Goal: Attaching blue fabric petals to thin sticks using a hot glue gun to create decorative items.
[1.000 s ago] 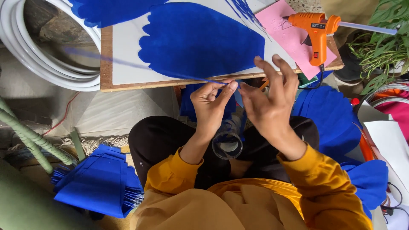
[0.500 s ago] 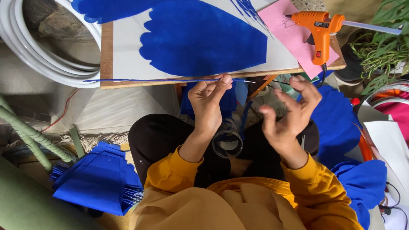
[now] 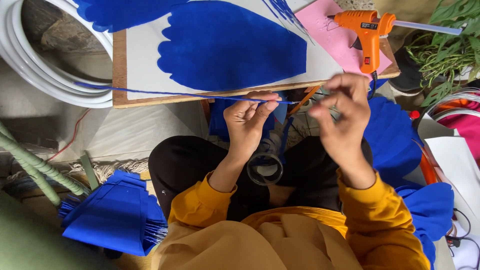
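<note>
My left hand (image 3: 248,117) pinches a long thin blue-wrapped wire (image 3: 165,93) that runs out to the left along the front edge of a wooden board (image 3: 119,65). My right hand (image 3: 340,107) is raised beside it with fingers pinched together near the wire's right end; what it grips is too small to tell. A roll of clear tape (image 3: 265,167) rests on my lap between the forearms. Large blue felt shapes (image 3: 230,45) lie on white sheet on the board.
An orange glue gun (image 3: 367,30) lies on pink paper (image 3: 330,30) at the board's right end. Coiled white tubing (image 3: 35,70) is at left, folded blue fabric (image 3: 112,215) at lower left, more blue pieces (image 3: 395,135) at right, a green plant (image 3: 445,55) at far right.
My right hand drew away from the left, opened briefly, then rose and pinched shut near the wire's end. The left hand kept its pinch on the wire.
</note>
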